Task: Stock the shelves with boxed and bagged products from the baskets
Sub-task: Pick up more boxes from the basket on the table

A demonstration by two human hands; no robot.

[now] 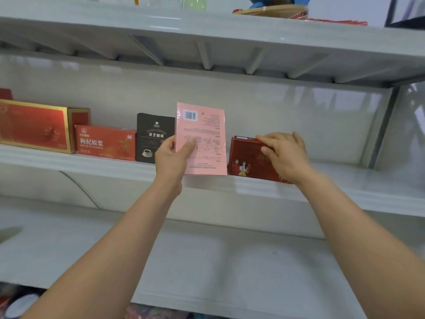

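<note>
White shelf [69, 161] carries boxes [105, 142] already; my left hand [171, 157] pinches a flat pink pouch [204, 134], right hand [285, 153] grips a dark-red carton [246, 157], both nearly placed.

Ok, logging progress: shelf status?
Left hand pinches flat pink packet, upright at white shelf edge. Right hand grips dark red box beside it. Black coffee box on packet's other side.

Looks like a shop, or a stockroom laid out as one. White tiered shelving [92, 162] across the whole frame. On the middle tier, left to centre, retail cartons faced outward in a row: a red-and-gold gift box [32, 125], an orange-red box [104, 142] printed in Chinese, a black coffee box [151, 134]. At centre, a pink packet [204, 139] with a barcode; just right, a dark red box [246, 155]. At the top right, a woven basket [271, 11].
</note>
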